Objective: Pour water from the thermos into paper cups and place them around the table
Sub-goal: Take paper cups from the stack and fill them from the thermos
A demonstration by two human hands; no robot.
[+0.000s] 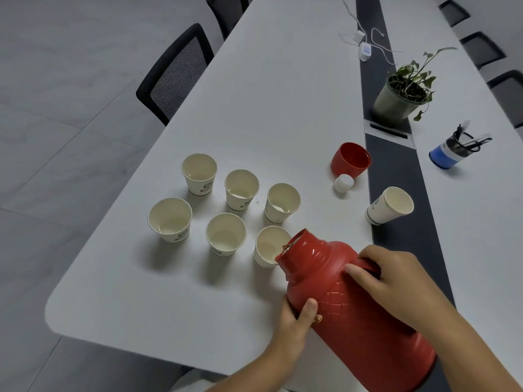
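Head view. A red thermos, uncapped, is tilted steeply toward the left, its mouth over the rim of the nearest cup. The right hand holds the thermos by its handle, fingers curled round the grip near the shoulder. The left hand supports the body from below and to the side, thumb pressed on the quilted wall, the other fingers wrapped under it out of sight. Whether water is running cannot be told.

Six paper cups stand upright on the white counter in two rows of three: back row; front row and the cup at the spout. Several show a pale pool at the bottom. A seventh cup stands apart to the right, at the edge of the dark centre strip. The red lid stands mouth up beyond the cups, with the white stopper just beside it.

Farther off: a potted plant on the strip, a pen holder, a charger with cables, and chairs along both sides.
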